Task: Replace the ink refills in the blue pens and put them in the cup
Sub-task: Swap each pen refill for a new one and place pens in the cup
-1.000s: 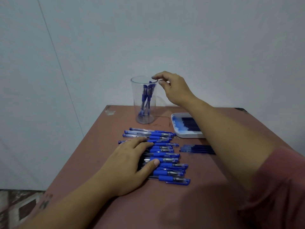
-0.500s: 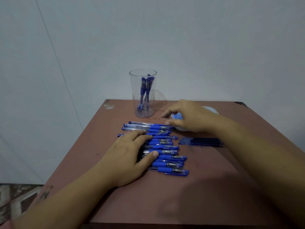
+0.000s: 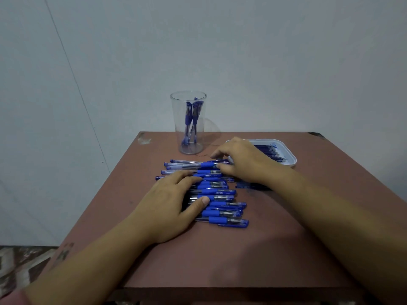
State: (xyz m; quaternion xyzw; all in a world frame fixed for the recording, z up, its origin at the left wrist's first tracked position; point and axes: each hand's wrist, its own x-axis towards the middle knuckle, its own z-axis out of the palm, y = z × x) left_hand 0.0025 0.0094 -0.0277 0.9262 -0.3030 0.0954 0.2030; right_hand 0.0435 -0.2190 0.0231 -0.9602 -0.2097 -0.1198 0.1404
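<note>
"KREATI" on two blue pens (image 3: 219, 192)

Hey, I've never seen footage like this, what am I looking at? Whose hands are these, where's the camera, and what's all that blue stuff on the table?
There is no machine here: these are a person's two bare hands, filmed by one camera worn on the head, looking forward and down. On the brown table lies a row of blue pens. The left hand rests flat on them. The right hand curls its fingers at the farthest pens; whether it grips one is unclear. Behind stand a clear cup holding a few pens and a white tray of ink refills.
</note>
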